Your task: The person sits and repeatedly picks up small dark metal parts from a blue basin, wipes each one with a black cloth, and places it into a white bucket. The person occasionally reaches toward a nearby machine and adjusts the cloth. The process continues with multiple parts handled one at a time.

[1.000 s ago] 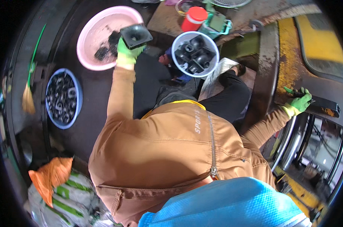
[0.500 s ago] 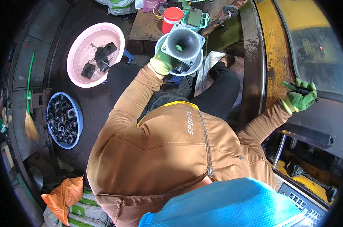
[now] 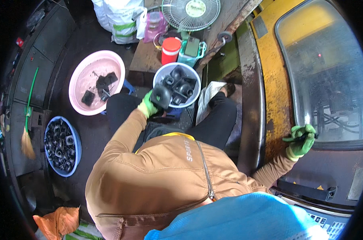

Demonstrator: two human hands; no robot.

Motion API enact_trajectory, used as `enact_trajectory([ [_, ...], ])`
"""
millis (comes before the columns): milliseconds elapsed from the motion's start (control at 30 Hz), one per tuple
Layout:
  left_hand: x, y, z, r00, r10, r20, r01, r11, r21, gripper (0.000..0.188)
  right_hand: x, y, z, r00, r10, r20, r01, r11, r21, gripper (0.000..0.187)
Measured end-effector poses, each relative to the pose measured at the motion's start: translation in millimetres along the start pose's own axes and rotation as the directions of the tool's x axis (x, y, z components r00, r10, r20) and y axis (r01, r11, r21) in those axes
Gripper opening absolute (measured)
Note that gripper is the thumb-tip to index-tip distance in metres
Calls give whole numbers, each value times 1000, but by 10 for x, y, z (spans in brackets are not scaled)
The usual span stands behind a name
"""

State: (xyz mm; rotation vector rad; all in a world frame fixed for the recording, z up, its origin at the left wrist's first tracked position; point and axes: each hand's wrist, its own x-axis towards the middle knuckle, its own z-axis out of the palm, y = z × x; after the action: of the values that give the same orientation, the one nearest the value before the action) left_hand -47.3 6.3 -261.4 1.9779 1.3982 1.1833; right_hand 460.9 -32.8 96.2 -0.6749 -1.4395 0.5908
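Note:
My left hand [image 3: 148, 105], in a green glove, grips a black funnel-shaped horn [image 3: 161, 96] with a square flange. It holds the horn at the near left rim of a white-blue bowl [image 3: 158, 76], which contains several similar black parts [image 3: 183, 89]. Out to the right, my gloved right hand [image 3: 301, 144] is raised beside the machine's window door [image 3: 329, 80]. Its fingers are bent round a small dark thing [image 3: 298, 138] whose kind I cannot make out.
A pink basin [image 3: 74, 80] with black pieces stands left of my legs. Nearer lies a blue basin [image 3: 78, 154] full of black parts. A red-lidded jar [image 3: 170, 51], a teal container [image 3: 188, 59] and a fan [image 3: 191, 14] stand beyond the bowl. A broom [image 3: 29, 108] leans far left.
My left hand has lowered the horn from close to the camera down to the bowl's rim. My right hand stays near the machine door. The view has tilted up, bringing in the fan.

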Motion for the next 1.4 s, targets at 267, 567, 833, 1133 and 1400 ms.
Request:
enact_trajectory([
  [267,-289,-19,0,494,-627,602,868,391,-306,34,-217,-305,-48,987,-148,57,144,988,63,33],
  [567,-387,-107,-44,599,-544,587,774,582,-250,71,-201,-293,-32,989,-146,34,136,971,197,27],
  [833,-357,-150,98,495,-592,636,749,662,32,39,-188,-278,21,994,-109,3,106,975,193,25],
  [1133,-420,-321,218,386,-643,662,923,276,-269,39,-173,-318,60,990,-108,95,83,968,235,27],
  [1400,-404,-293,224,313,-701,641,949,211,-234,36,-172,-320,20,991,-93,91,72,975,210,28],
])
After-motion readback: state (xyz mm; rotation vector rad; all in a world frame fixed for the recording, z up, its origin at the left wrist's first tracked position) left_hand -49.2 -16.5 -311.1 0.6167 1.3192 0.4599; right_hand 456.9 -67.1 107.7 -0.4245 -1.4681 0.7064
